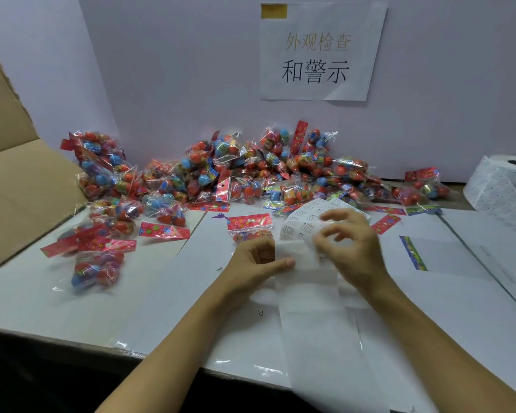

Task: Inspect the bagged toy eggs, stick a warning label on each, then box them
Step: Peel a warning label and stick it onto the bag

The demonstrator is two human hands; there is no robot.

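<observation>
A big heap of bagged toy eggs [251,171] lies along the back of the table. One bag with a red header card [250,223] lies just beyond my left hand. A long strip of warning labels [307,222] runs from the heap toward me, its white backing [313,323] trailing off the front edge. My left hand [256,260] holds the strip's left edge between thumb and fingers. My right hand [352,245] is at the strip's right side, fingers curled, pinching at a label; the motion is blurred.
An open cardboard box [18,180] stands at the left, with a few bags [99,251] beside it. A large roll of labels [501,186] sits at the far right. A paper sign [319,52] hangs on the back wall. Loose header cards [413,253] lie right of my hands.
</observation>
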